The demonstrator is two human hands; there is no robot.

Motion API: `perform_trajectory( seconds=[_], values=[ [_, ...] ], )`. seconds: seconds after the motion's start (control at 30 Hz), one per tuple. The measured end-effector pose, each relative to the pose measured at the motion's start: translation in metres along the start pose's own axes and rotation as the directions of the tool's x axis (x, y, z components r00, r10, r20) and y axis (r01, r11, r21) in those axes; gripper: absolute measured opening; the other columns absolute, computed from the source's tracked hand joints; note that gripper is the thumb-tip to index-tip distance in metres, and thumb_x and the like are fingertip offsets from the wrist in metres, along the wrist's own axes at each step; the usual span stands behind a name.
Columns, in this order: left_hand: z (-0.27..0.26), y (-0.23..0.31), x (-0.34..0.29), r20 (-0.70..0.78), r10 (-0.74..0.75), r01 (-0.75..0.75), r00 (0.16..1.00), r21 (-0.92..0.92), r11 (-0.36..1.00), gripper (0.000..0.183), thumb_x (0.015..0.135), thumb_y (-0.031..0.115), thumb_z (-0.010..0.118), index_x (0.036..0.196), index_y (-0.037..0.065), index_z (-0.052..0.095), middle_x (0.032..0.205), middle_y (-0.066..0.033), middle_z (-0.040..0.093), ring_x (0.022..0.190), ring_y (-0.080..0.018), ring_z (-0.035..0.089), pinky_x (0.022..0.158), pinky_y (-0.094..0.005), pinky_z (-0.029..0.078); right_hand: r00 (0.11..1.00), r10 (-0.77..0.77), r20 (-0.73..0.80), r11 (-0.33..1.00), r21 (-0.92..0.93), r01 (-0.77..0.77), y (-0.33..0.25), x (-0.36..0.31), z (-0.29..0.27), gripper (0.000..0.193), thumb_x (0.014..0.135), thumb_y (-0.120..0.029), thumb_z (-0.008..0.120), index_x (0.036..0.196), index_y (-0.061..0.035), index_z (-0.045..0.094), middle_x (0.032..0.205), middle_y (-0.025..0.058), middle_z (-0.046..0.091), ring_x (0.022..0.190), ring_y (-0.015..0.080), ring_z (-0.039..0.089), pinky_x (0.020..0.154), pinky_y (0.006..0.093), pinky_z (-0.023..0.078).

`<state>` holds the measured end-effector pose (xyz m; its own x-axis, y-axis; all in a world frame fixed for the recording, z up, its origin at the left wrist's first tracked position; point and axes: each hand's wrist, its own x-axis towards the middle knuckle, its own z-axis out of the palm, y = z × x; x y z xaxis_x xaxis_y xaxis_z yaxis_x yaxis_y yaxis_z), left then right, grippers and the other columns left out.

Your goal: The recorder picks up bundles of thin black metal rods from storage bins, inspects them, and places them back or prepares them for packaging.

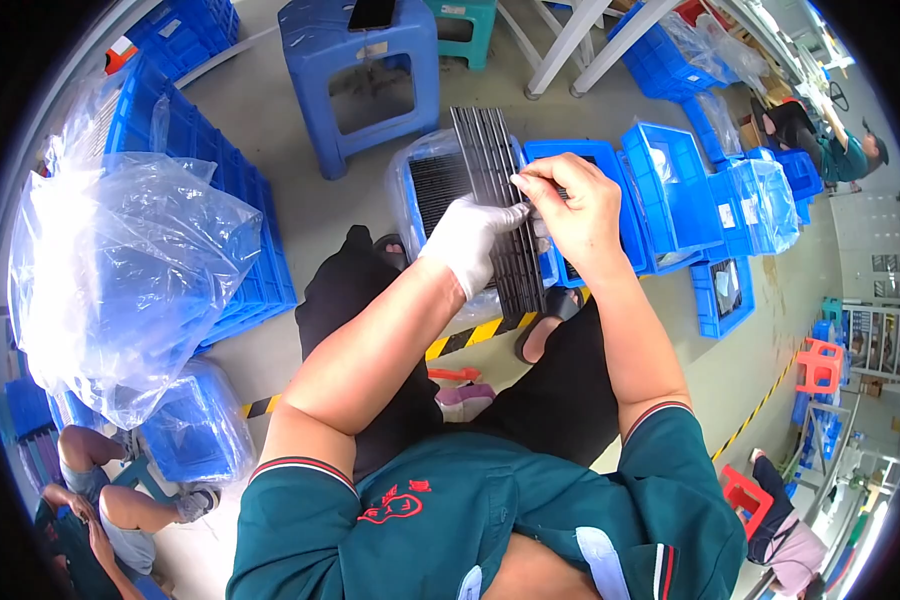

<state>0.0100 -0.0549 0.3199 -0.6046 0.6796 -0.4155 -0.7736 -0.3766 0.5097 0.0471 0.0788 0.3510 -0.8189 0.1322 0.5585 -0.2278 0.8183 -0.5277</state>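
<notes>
A long, narrow dark panel of parallel slats (486, 150) stands tilted in front of me, its upper end pointing away. My left hand (460, 246), in a white glove, is closed around the panel's middle, with the thumb across the slats. My bare right hand (582, 212) is at the panel's right edge, thumb and forefinger pinched together; anything small between them is too hidden to make out. Beneath the panel is a plastic-lined blue bin (400, 178) holding more dark slatted pieces (436, 190). Another blue bin (610, 165) sits just right of it, partly covered by my right hand.
A blue stool (310, 60) with a flat black object (372, 13) on top stands ahead. Stacked blue crates (210, 150) under clear plastic (130, 260) rise at left. More blue bins (682, 200) line the right. Other people sit at lower left and far right.
</notes>
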Motion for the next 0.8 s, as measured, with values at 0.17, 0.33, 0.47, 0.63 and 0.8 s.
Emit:
perform_trajectory(
  seconds=[0.17, 0.33, 0.47, 0.63, 0.8],
  values=[
    [-0.011, -0.008, 0.011, -0.017, 0.022, -0.021, 1.000, 0.055, 0.998, 0.014, 0.085, 0.000, 0.059, 0.098, 0.002, 0.063, 0.081, -0.0046, 0.061, 0.068, -0.0153, 0.060, 0.059, -0.0296, 0.047, 0.979, -0.205, 0.017, 0.961, -0.183, 0.205, -0.006, 0.003, -0.004, 0.011, 0.072, -0.011, 0.076, 0.075, -0.0067, 0.066, 0.069, 0.0049, 0.063, 0.064, 0.0218, 0.060, 0.061, 0.0327, 0.045],
    [-0.011, -0.011, 0.012, -0.062, 0.007, -0.005, 0.998, 0.036, 0.999, 0.011, 0.084, 0.001, 0.060, 0.094, 0.004, 0.063, 0.077, -0.0027, 0.059, 0.064, -0.0135, 0.056, 0.054, -0.0274, 0.042, 0.966, -0.260, 0.010, 0.946, -0.198, 0.257, -0.008, 0.002, -0.002, 0.011, 0.072, -0.013, 0.075, 0.074, -0.0074, 0.066, 0.069, 0.0048, 0.063, 0.064, 0.0234, 0.060, 0.062, 0.0339, 0.044],
    [-0.004, -0.004, 0.006, -0.044, -0.032, 0.034, 0.999, 0.052, 0.998, 0.013, 0.085, 0.001, 0.059, 0.097, 0.004, 0.063, 0.079, -0.0039, 0.060, 0.065, -0.0153, 0.057, 0.055, -0.0277, 0.044, 0.997, -0.071, -0.019, 0.995, -0.075, 0.070, -0.002, 0.001, 0.000, 0.012, 0.072, -0.015, 0.075, 0.073, -0.0085, 0.065, 0.069, 0.0050, 0.063, 0.062, 0.0249, 0.059, 0.059, 0.0351, 0.045],
    [-0.002, -0.004, 0.003, -0.052, -0.006, 0.008, 0.999, 0.027, 1.000, 0.017, 0.086, 0.000, 0.058, 0.103, 0.002, 0.062, 0.083, -0.0058, 0.061, 0.068, -0.0166, 0.061, 0.059, -0.0298, 0.050, 0.995, -0.097, 0.000, 0.989, -0.114, 0.097, -0.002, 0.001, 0.001, 0.012, 0.072, -0.016, 0.076, 0.074, -0.0084, 0.066, 0.069, 0.0053, 0.063, 0.062, 0.0251, 0.059, 0.059, 0.0349, 0.045],
    [-0.009, -0.005, 0.008, -0.064, -0.015, 0.020, 0.998, 0.082, 0.996, 0.014, 0.085, 0.000, 0.058, 0.098, 0.003, 0.063, 0.081, -0.0054, 0.061, 0.071, -0.0164, 0.062, 0.060, -0.0305, 0.050, 0.996, -0.083, 0.025, 0.992, -0.094, 0.085, -0.005, 0.001, 0.000, 0.011, 0.073, -0.010, 0.077, 0.077, -0.0063, 0.067, 0.070, 0.0050, 0.063, 0.063, 0.0209, 0.059, 0.060, 0.0309, 0.045]
  ],
)
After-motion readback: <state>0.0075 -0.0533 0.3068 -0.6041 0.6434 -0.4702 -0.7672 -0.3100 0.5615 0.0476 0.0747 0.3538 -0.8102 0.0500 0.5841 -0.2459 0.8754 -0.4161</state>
